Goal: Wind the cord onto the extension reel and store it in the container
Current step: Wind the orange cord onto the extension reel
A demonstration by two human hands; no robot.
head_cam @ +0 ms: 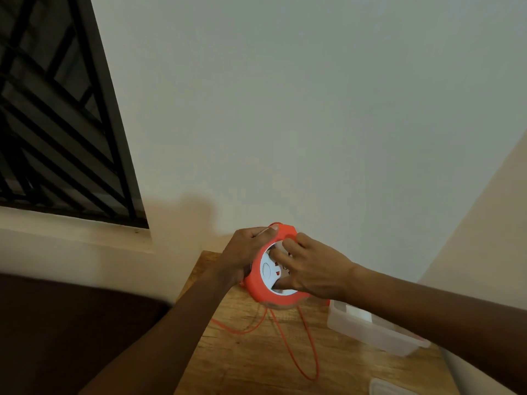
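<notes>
Above the far end of the wooden tabletop (256,363), beside the clear plastic container (370,334) at its right edge, my left hand (245,252) gripped the round orange-and-white extension reel (265,283) steady while my right hand (310,266) turned its white hub, drawing in the thin orange cord (309,337) looped below.

This is looking like a room in a home — a plain pale wall (313,109) is meeting a barred window (57,109) with a deep sill, and a small wooden table (242,363) is standing in the corner.
</notes>
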